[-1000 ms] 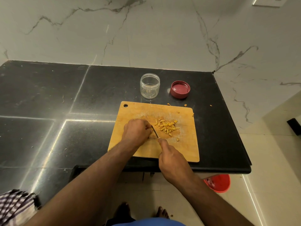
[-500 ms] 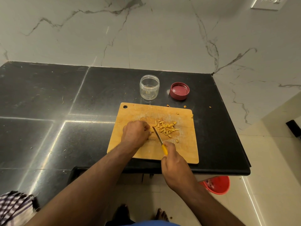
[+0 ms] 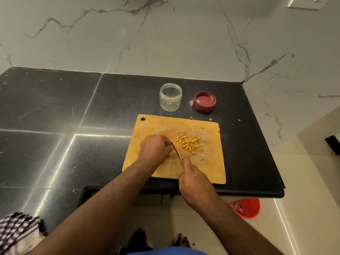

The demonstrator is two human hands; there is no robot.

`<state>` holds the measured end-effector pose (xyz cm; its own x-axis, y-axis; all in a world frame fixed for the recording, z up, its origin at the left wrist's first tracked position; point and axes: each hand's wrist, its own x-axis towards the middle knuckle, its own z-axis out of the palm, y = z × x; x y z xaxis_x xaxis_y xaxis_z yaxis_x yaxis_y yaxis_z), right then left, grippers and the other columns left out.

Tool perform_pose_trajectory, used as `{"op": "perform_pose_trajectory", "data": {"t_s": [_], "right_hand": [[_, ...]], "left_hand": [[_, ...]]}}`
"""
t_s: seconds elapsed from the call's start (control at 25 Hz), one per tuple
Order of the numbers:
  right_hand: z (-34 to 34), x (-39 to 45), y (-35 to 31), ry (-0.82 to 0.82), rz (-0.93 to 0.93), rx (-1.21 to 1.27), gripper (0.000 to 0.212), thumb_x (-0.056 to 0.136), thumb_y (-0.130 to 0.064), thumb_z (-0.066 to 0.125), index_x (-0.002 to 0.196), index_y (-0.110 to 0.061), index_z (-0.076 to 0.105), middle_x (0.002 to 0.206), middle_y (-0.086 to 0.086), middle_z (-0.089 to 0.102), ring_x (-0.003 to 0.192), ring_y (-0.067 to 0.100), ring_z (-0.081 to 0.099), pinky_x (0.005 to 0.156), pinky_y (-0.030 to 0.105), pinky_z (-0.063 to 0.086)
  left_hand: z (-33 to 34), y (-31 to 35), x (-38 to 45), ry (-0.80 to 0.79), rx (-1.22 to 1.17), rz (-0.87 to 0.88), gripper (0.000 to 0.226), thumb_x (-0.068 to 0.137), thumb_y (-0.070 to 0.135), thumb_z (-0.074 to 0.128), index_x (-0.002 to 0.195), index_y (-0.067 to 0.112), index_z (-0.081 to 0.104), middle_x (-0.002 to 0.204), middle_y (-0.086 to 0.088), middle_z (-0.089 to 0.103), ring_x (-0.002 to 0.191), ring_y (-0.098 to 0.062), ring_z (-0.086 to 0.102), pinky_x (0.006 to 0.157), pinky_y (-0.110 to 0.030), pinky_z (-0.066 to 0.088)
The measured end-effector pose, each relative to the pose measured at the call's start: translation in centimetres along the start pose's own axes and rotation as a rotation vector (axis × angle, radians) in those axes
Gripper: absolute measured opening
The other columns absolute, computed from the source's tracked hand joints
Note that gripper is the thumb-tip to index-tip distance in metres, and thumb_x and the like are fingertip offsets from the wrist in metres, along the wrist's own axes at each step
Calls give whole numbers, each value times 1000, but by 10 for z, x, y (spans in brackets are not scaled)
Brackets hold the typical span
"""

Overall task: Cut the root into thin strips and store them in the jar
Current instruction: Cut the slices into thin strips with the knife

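left hand (image 3: pixel 155 150) curled, pinning hidden root; right hand (image 3: pixel 193 179) gripping knife (image 3: pixel 175 149); strips (image 3: pixel 189 143) beside blade

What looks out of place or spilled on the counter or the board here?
A few orange bits have strayed off the board: two lie on the counter just past its far edge, and one further right. Others sit apart from the strips. The jar stands upright, the lid beside it.
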<state>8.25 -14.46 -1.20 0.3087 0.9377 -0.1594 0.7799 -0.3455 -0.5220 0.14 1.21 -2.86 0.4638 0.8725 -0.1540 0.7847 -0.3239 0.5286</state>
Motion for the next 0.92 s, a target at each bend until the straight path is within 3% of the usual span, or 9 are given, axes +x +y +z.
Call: {"op": "perform_pose_trajectory", "data": {"t_s": [0.2,0.44,0.72,0.92], "right_hand": [[0,-20,6,3,12,5,27,102,-22,35,129,-26,32,92,-3,56,75,12,57,63,31,50],[-4,-25,14,162,14,51,32,101,-18,40,133,-25,38,93,-7,55,73,10,57,57,20,43],[-1,-13,9,108,9,47,31,102,-19,38,132,-24,37,94,-4,55,75,12,55,62,28,41],[-3,-11,14,82,3,-47,32,102,-23,35,134,-26,33,98,-1,54,76,16,56,63,32,46]], "left_hand": [[-1,0,-1,-9,-15,-14,13,92,27,70,103,24,76,97,9,72,94,-15,63,91,-45,53],[0,-2,-1,-18,-36,-17,21,92,28,71,112,23,74,106,7,73,98,-15,63,93,-44,53],[0,-3,-3,-14,-45,-13,22,92,26,70,114,24,73,105,7,73,99,-14,63,91,-44,54],[-3,-1,-5,-11,95,66,36,96,32,62,130,43,62,109,8,66,106,-17,57,90,-43,50]]}}
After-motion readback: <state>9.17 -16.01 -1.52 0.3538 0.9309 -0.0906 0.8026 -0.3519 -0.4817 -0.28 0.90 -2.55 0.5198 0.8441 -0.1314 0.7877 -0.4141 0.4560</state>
